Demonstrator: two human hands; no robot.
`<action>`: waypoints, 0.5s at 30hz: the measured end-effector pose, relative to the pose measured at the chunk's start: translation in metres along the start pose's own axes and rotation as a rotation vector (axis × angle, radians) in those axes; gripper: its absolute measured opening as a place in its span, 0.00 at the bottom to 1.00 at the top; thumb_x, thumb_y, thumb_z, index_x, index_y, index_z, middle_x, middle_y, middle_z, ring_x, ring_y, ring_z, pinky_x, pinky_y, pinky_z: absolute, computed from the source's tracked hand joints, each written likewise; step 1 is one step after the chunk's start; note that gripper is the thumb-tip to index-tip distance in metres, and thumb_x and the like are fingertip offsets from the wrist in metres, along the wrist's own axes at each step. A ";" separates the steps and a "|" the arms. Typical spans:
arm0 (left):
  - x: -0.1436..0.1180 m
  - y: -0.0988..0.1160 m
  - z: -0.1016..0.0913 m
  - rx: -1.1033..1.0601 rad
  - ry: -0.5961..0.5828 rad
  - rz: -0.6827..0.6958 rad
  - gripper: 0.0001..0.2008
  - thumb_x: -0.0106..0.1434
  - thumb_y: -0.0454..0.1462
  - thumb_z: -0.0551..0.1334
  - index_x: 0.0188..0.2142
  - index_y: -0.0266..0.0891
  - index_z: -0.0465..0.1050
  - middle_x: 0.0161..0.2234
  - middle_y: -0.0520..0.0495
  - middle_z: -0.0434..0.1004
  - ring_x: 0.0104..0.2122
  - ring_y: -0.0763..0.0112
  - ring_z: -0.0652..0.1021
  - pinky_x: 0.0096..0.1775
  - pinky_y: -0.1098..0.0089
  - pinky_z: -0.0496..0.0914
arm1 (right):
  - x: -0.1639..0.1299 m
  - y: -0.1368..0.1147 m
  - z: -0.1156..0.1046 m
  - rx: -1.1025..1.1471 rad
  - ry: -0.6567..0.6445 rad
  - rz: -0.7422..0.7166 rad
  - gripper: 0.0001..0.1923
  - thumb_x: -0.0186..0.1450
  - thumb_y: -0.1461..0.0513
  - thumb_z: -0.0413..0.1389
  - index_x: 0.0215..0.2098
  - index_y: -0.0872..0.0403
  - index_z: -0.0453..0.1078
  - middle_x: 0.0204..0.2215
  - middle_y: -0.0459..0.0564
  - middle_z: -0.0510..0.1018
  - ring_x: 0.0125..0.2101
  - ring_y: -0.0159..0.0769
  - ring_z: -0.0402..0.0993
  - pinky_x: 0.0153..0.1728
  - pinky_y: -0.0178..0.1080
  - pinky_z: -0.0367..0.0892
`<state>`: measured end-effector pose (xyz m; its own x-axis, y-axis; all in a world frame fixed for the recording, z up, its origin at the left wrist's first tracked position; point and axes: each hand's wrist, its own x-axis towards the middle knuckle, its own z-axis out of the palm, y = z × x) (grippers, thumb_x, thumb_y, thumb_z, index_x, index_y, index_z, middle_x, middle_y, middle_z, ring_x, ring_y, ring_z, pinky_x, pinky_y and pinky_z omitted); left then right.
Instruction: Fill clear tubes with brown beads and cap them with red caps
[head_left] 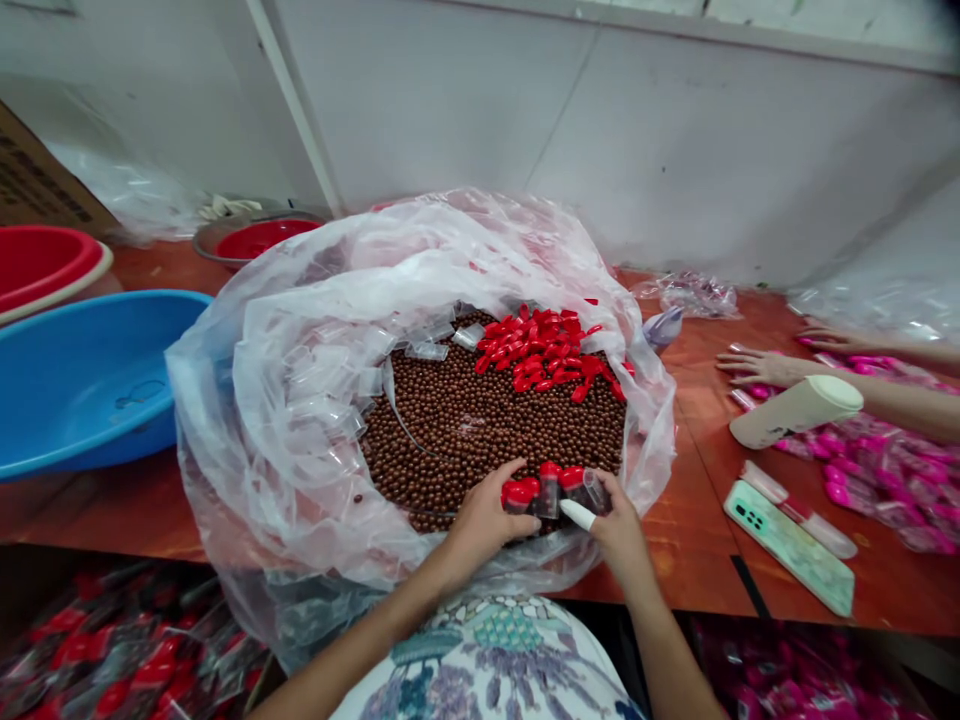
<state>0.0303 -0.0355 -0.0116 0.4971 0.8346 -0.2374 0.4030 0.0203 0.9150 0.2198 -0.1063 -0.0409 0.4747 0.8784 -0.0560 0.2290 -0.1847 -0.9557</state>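
Observation:
A big clear plastic bag (247,400) lies open on the table, full of small brown balls (457,420). A heap of red caps (544,352) and some clear little tubes (427,345) rest on the balls at the far side. My left hand (480,525) grips a row of red-capped tubes (534,492) at the bag's near edge. My right hand (619,530) holds an open clear tube (596,490) next to them, with a white-wrapped finger (577,514).
A blue basin (82,380) and red bowls (37,260) stand at the left. At the right, another person's hands (765,366) work over pink packets (877,470); a cream bottle (795,410) and a green phone (787,545) lie there. Packed red goods (112,650) sit below the table.

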 end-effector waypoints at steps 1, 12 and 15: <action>0.003 -0.001 0.001 -0.101 -0.034 -0.024 0.40 0.41 0.35 0.69 0.55 0.41 0.61 0.40 0.48 0.74 0.36 0.66 0.74 0.40 0.70 0.65 | 0.000 -0.002 0.002 0.069 -0.037 0.033 0.25 0.47 0.57 0.63 0.42 0.52 0.65 0.33 0.46 0.74 0.33 0.38 0.70 0.38 0.41 0.66; 0.025 0.023 -0.014 -0.648 -0.259 -0.150 0.40 0.37 0.29 0.70 0.53 0.40 0.65 0.37 0.48 0.76 0.35 0.68 0.75 0.41 0.68 0.67 | 0.014 -0.044 0.009 0.345 -0.238 0.197 0.28 0.46 0.58 0.66 0.44 0.51 0.66 0.37 0.46 0.76 0.36 0.38 0.72 0.37 0.38 0.69; 0.027 0.033 -0.024 -0.720 -0.292 -0.148 0.39 0.40 0.31 0.69 0.54 0.41 0.63 0.40 0.46 0.75 0.35 0.67 0.75 0.38 0.69 0.69 | 0.022 -0.058 0.014 0.367 -0.233 0.200 0.27 0.47 0.57 0.65 0.45 0.50 0.66 0.39 0.45 0.76 0.39 0.39 0.72 0.39 0.39 0.69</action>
<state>0.0385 0.0009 0.0200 0.6988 0.6192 -0.3581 -0.0663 0.5545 0.8295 0.2049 -0.0696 0.0093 0.2663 0.9246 -0.2723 -0.1821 -0.2292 -0.9562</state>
